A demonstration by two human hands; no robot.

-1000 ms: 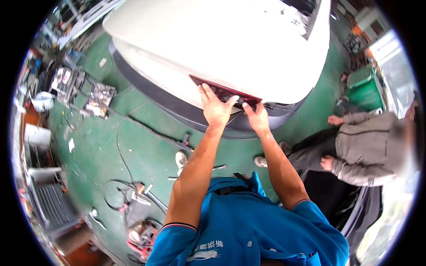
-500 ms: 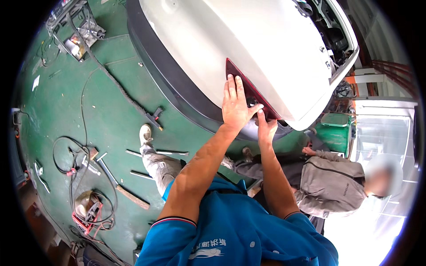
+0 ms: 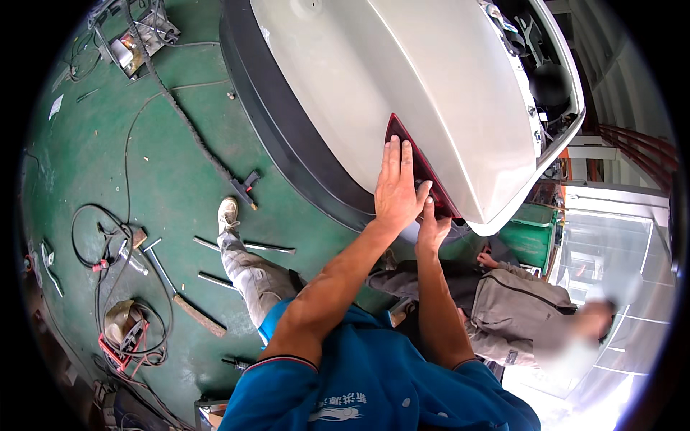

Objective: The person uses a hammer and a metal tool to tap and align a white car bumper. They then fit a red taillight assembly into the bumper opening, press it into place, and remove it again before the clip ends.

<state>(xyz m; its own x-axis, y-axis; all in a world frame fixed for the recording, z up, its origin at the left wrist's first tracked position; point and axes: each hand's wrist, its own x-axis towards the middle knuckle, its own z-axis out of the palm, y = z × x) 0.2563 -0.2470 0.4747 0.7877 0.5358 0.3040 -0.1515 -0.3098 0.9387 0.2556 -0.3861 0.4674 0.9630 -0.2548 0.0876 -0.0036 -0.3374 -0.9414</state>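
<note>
A dark red, wedge-shaped tail light (image 3: 424,167) sits at the corner of a pale car body (image 3: 424,65), above the black bumper (image 3: 287,151). Lying flat along the light, my left hand (image 3: 397,194) has its fingers stretched toward the pointed end and its thumb out to the side. My right hand (image 3: 433,228) grips the wide lower end, thumb up on the light's face beside my left thumb. Its other fingers are partly hidden at the light's edge.
Behind my right arm is a person in a grey jacket (image 3: 514,305), near a green bin (image 3: 528,233). A spray gun (image 3: 246,188) on a hose, a hammer (image 3: 198,316), metal bars (image 3: 269,248) and coiled cables (image 3: 75,230) lie on the green floor (image 3: 172,230).
The view has shifted, so the car and light sit lower in the picture. Both hands stay on the light in nearly the same hold. The person in grey has shifted slightly.
</note>
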